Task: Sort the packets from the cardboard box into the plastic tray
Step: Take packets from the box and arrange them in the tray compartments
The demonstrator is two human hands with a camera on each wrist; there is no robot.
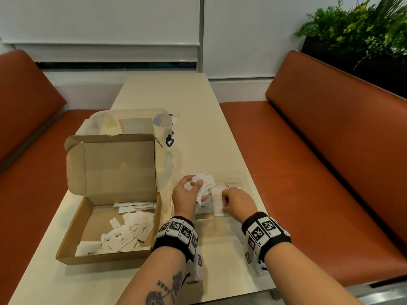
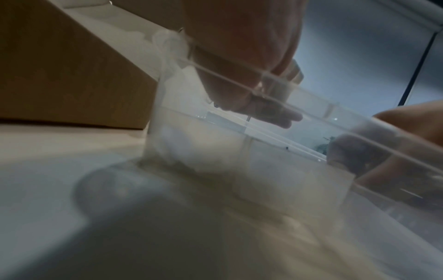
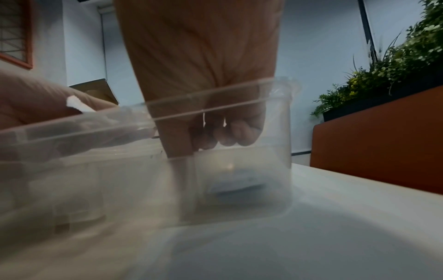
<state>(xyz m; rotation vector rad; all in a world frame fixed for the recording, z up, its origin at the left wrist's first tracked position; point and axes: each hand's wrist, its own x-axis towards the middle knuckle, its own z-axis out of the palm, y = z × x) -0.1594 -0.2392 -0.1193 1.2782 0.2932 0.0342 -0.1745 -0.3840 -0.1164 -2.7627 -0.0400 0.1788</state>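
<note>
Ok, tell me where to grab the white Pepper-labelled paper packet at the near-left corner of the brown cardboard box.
Pinch the white Pepper packet by its upper edge, coming from above: it lies flat against the cardboard box walls, so sideways access looks blocked.

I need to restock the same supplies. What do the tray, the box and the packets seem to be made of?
Tray: clear, glossy plastic; the hands show through its wall. Box: matte brown cardboard, with folded flaps. Packets: white, probably paper, matte and creased, with printed labels; any lining cannot be seen.

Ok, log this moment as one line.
left hand: holds packets | right hand: fingers in plastic tray, grip unclear | cardboard box: packets remain
</note>
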